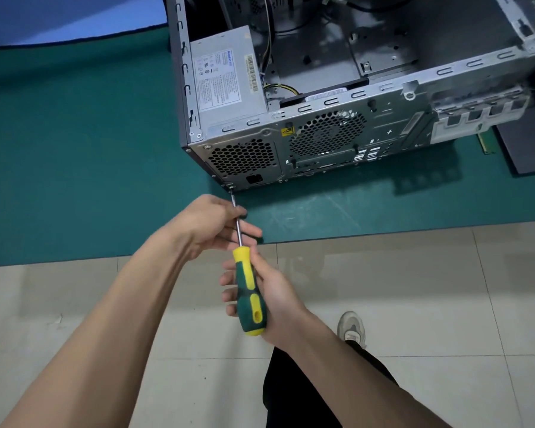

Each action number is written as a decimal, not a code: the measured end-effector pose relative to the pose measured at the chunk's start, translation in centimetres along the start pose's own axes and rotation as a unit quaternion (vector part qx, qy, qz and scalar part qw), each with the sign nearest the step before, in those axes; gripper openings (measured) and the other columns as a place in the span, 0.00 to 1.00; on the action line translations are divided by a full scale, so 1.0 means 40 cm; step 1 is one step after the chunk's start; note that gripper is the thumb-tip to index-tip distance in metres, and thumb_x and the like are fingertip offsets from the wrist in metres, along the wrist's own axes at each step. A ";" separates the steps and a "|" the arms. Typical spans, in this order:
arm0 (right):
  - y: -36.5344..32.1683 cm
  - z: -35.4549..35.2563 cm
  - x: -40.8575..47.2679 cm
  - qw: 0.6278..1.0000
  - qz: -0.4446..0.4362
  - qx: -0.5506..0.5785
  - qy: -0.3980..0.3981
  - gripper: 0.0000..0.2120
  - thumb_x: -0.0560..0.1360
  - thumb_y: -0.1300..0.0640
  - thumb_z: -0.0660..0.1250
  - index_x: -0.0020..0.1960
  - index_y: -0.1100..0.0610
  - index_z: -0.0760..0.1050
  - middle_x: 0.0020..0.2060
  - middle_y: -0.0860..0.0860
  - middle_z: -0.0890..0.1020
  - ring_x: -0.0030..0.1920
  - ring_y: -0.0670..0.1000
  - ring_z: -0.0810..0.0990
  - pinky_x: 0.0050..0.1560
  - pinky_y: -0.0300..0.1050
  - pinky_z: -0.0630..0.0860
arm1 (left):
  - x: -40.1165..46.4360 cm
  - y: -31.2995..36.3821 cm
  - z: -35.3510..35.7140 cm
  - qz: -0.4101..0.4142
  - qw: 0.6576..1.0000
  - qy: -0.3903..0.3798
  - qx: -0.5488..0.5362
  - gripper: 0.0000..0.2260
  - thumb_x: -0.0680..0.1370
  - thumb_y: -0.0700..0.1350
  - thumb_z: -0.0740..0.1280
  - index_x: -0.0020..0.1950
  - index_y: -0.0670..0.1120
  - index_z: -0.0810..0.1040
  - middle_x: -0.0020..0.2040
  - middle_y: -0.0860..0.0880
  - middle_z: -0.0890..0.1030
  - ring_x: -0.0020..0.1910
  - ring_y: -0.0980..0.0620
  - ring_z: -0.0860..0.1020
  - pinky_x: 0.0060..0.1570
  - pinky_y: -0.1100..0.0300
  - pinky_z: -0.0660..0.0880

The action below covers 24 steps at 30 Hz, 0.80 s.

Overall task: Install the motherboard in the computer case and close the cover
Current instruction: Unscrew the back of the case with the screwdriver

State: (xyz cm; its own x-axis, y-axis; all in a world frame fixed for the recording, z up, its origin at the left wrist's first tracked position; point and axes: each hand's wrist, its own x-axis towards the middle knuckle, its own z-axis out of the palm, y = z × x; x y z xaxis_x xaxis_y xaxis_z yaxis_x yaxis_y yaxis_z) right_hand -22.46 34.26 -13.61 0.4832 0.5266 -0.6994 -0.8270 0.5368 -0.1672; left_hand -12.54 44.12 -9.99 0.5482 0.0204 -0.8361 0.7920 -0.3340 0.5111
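Right hand (272, 291) grips the screwdriver (249, 291), left hand (212, 222) pinches its shaft at the open case (337, 131).

The screwdriver (249, 291) was green with yellow stripes, the computer case (337, 125) grey metal, the desk (74, 149) teal, the floor (414, 288) beige-tiled.

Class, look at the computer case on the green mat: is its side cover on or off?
Off. The computer case lies open on top, its power supply and bare interior exposed.
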 end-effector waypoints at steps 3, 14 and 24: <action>-0.007 0.014 0.005 0.999 0.022 0.013 -0.020 0.29 0.79 0.36 0.52 0.47 0.60 0.77 0.31 0.52 0.80 0.27 0.51 0.78 0.27 0.37 0.73 | -0.003 0.011 -0.012 0.008 1.000 0.022 0.013 0.07 0.80 0.37 0.60 0.48 0.36 0.76 0.34 0.41 0.83 0.30 0.47 0.83 0.27 0.59 0.79; 0.008 -0.003 0.007 0.997 -0.021 -0.063 0.036 0.22 0.78 0.41 0.60 0.44 0.60 0.77 0.31 0.53 0.81 0.28 0.51 0.80 0.28 0.38 0.74 | 0.006 -0.001 0.001 0.011 0.999 0.039 0.017 0.06 0.80 0.39 0.63 0.49 0.37 0.76 0.35 0.42 0.84 0.29 0.50 0.82 0.28 0.59 0.80; 0.027 -0.010 0.003 0.981 -0.081 -0.141 0.109 0.13 0.76 0.49 0.68 0.46 0.59 0.71 0.32 0.51 0.80 0.27 0.51 0.79 0.27 0.40 0.75 | 0.021 -0.001 0.002 0.049 0.976 0.160 0.137 0.10 0.70 0.42 0.76 0.36 0.38 0.78 0.28 0.42 0.79 0.23 0.50 0.77 0.25 0.58 0.78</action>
State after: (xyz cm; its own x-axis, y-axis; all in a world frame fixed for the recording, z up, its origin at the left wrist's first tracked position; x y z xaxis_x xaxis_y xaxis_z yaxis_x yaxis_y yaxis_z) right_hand -23.41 34.60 -14.15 0.5680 0.2790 -0.7743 -0.8055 0.3818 -0.4533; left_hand -12.13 44.08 -10.72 0.7086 0.2539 -0.6584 0.6535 -0.5880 0.4766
